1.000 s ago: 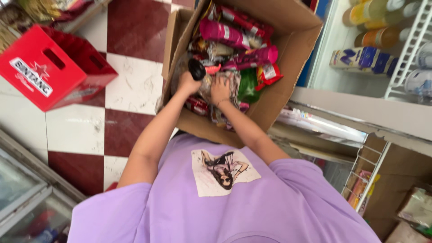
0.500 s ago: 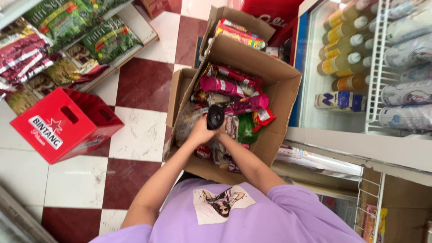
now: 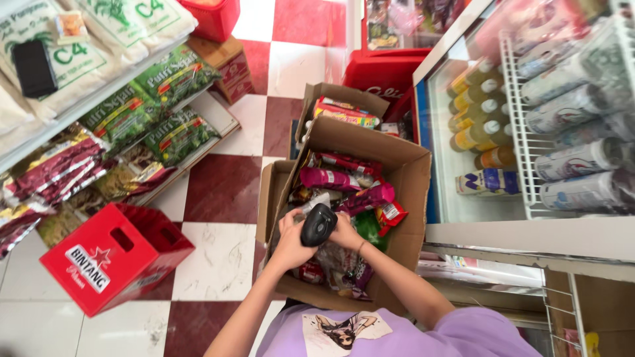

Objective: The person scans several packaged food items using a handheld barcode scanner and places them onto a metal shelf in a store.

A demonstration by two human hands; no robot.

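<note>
From my remote station I see a red plastic crate [image 3: 116,264] tilted at lower left on the red-and-white checkered floor [image 3: 225,188]. Shelves [image 3: 99,106] at upper left carry green snack bags [image 3: 159,99] and white sacks [image 3: 99,39]; a black device [image 3: 34,68] lies on a sack. At right, a glass-fronted cooler [image 3: 476,158] shows yellow bottles [image 3: 473,112], beside a white wire rack [image 3: 529,132] of pale cans. A red basket [image 3: 218,16] sits at top centre.
</note>
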